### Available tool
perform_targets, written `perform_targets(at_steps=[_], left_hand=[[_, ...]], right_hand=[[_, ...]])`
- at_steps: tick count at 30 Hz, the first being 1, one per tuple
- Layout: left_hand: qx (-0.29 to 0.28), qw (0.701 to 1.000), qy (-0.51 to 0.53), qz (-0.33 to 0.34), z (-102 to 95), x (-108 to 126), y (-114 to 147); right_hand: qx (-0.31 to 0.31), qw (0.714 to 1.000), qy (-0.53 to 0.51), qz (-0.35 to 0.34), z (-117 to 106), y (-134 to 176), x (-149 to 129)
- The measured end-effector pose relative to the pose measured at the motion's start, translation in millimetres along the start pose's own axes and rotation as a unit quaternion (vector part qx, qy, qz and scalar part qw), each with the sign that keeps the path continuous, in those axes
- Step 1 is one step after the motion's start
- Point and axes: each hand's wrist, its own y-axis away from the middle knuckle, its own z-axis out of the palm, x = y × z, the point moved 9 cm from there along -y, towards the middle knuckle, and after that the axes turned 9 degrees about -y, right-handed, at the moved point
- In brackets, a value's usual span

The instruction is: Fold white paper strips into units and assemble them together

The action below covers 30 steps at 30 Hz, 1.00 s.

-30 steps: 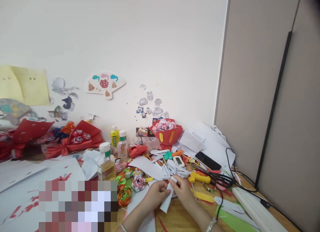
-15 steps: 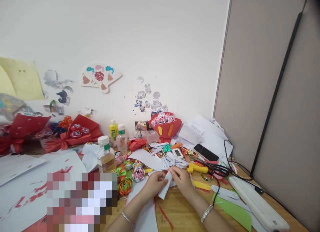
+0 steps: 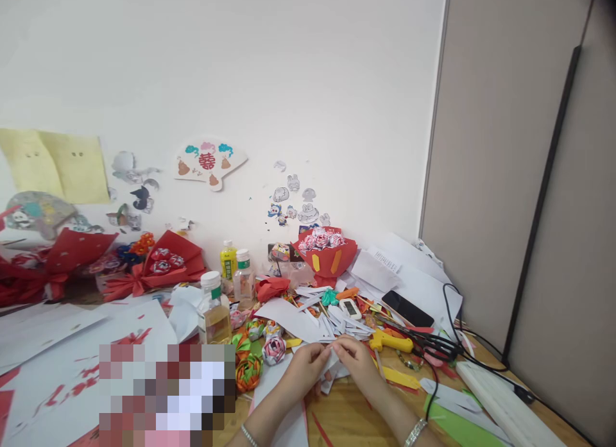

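Both hands meet over the front of the wooden table, fingertips pinched together on a small folded white paper (image 3: 330, 365). My left hand (image 3: 309, 365) grips it from the left with thumb and bent fingers. On the other side my right hand (image 3: 353, 357) pinches the paper's upper end. Most of the paper is hidden behind the fingers. Just beyond the hands lies a heap of folded white paper strips (image 3: 312, 319). To the left sit folded paper flowers, a pink-and-white one (image 3: 274, 349) and an orange-and-green one (image 3: 249, 372).
A yellow glue gun (image 3: 391, 342) with black cables lies to the right, near a phone (image 3: 407, 308) and a white power strip (image 3: 505, 402). Bottles, one with amber liquid (image 3: 215, 322), stand at left. A red-wrapped bouquet (image 3: 332, 258) is at the back.
The view has shifted, so things sit lower and further right. The hands have come closer together, and the white paper, earlier largely visible pointing down, is now mostly covered by fingers.
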Motion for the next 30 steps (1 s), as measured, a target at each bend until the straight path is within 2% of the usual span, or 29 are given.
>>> perform_targets(at_steps=[11,30], left_hand=[[0.026,0.998,-0.051,-0.002,-5.4,-4,3],[0.051,0.991,-0.127,0.005,-8.3,-9,-2]], right_hand=[[-0.003,1.0,0.006,0.012,3,1,3],[-0.001,0.999,0.052,-0.007,3,1,1]])
